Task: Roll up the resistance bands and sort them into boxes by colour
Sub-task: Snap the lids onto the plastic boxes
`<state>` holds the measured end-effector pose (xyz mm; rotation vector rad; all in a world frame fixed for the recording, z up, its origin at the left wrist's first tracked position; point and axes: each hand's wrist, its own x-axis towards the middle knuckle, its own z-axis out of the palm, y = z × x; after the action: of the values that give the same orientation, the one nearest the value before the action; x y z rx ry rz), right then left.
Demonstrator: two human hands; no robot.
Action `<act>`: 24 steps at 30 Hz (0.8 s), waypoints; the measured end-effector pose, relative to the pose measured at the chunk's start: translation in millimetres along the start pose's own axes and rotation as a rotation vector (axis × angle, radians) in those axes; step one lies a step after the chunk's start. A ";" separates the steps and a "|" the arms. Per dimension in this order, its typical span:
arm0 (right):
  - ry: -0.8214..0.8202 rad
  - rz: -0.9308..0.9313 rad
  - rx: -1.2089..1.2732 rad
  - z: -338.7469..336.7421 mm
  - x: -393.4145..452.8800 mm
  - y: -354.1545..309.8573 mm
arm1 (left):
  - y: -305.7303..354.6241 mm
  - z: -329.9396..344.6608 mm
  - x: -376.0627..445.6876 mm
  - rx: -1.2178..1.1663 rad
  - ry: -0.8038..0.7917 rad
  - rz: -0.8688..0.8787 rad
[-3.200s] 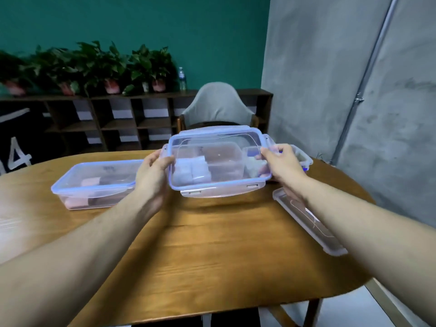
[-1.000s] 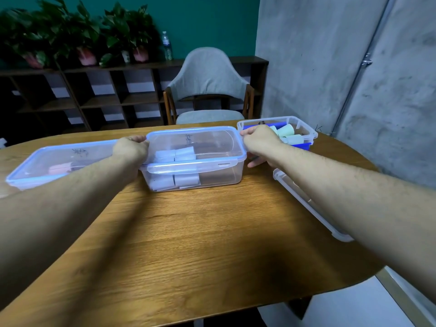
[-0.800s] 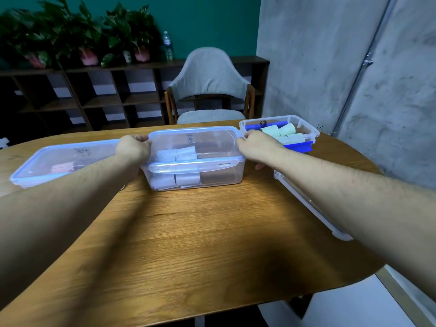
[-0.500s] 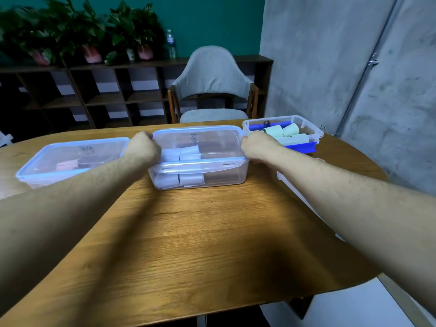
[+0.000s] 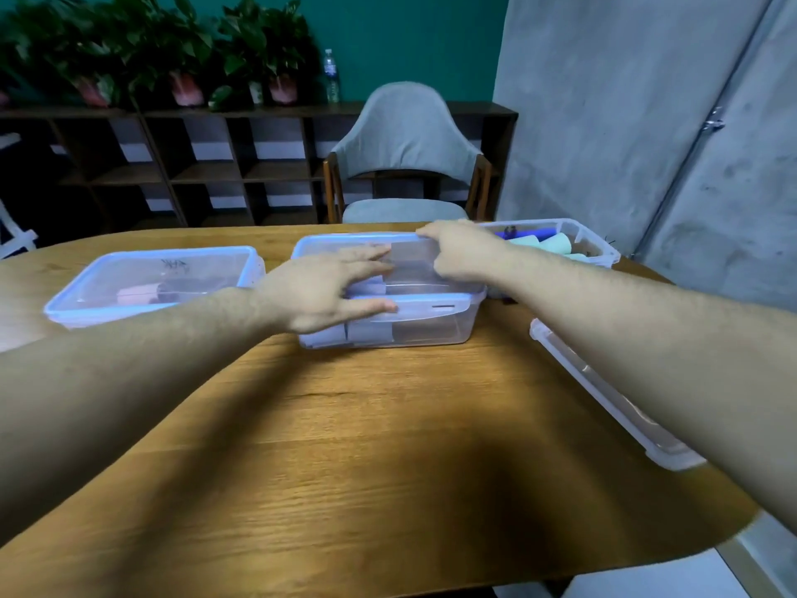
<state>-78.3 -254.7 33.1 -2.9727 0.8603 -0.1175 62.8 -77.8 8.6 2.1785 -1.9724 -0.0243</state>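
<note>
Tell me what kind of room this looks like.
Probably an office lounge or meeting room: a large oval wooden table, a grey upholstered chair, and a dark shelf unit topped with potted plants.

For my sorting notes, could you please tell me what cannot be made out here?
- Head view: left hand covers part of the middle box, hiding some rolls.
- Writing on the left box lid: too small.
- Loose lid: partly behind the right forearm.
- Right box: right hand hides its near end.

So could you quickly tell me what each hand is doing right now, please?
Left hand: open, flat on the middle box lid.
Right hand: open, resting on it.
</note>
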 end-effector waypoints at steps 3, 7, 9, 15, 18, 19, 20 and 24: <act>-0.060 -0.020 0.155 2.2 21.6 -8.3 | -1.8 4.9 8.9 0.078 -0.048 0.098; 0.000 -0.053 0.214 13.2 49.4 -20.4 | -16.7 10.4 11.5 0.112 -0.014 0.138; 0.016 -0.069 0.238 18.6 63.2 -26.2 | -23.1 12.9 11.0 0.123 0.019 0.123; 0.047 -0.103 0.273 26.2 84.5 -31.1 | -26.5 17.1 12.0 0.189 0.085 0.156; 0.059 -0.132 0.259 28.5 87.2 -33.6 | -31.7 16.3 10.7 0.182 0.081 0.171; 0.060 -0.137 0.257 29.4 88.0 -34.4 | -33.6 15.8 9.9 0.177 0.081 0.174; 0.067 -0.138 0.266 29.3 88.3 -35.4 | -35.0 14.5 9.1 0.172 0.076 0.173; 0.151 -0.138 0.486 25.4 82.3 -33.8 | -29.7 8.1 7.0 0.158 0.037 0.147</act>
<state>11.2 -269.5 15.0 -2.5800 0.5378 -0.4859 91.5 -83.2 -3.3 2.1010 -2.1751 0.1992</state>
